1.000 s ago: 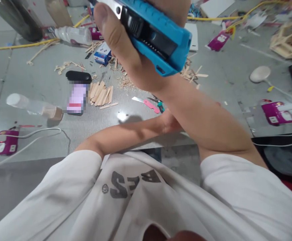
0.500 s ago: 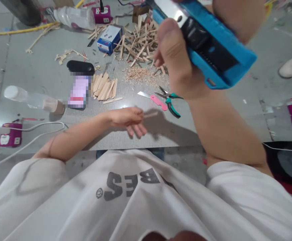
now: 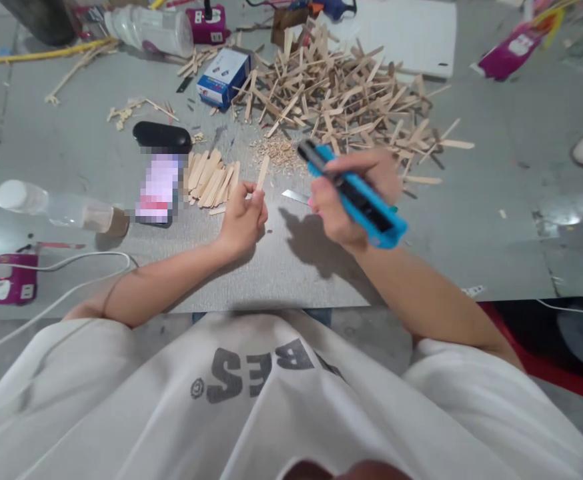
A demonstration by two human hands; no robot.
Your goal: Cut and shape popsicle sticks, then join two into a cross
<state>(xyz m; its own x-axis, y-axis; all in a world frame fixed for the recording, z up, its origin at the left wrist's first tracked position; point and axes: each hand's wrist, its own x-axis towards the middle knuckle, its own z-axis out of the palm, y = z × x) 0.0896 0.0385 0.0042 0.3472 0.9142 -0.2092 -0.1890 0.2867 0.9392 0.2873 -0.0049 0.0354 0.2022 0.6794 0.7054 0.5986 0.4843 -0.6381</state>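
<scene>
My left hand point(image 3: 243, 220) pinches a flat wooden stick point(image 3: 263, 171) upright over the grey table point(image 3: 421, 260). My right hand point(image 3: 351, 200) grips a blue utility knife point(image 3: 356, 197), its black tip pointing up and left, a short way to the right of the stick. A row of similar sticks point(image 3: 211, 179) lies just left of my left hand. Fine wood shavings point(image 3: 279, 152) sit behind the stick. A big heap of loose sticks point(image 3: 341, 93) fills the table farther back.
A phone point(image 3: 159, 188) and black case point(image 3: 162, 137) lie left of the sticks. A clear bottle point(image 3: 61, 208) lies at the left, with a magenta power strip point(image 3: 11, 285) and white cable. A blue box point(image 3: 224, 77), a second bottle point(image 3: 146, 30) and a white board point(image 3: 401, 33) are at the back.
My right hand came down from close to the camera to just above the table with the knife. My left hand rose from the near table edge and now holds a stick upright.
</scene>
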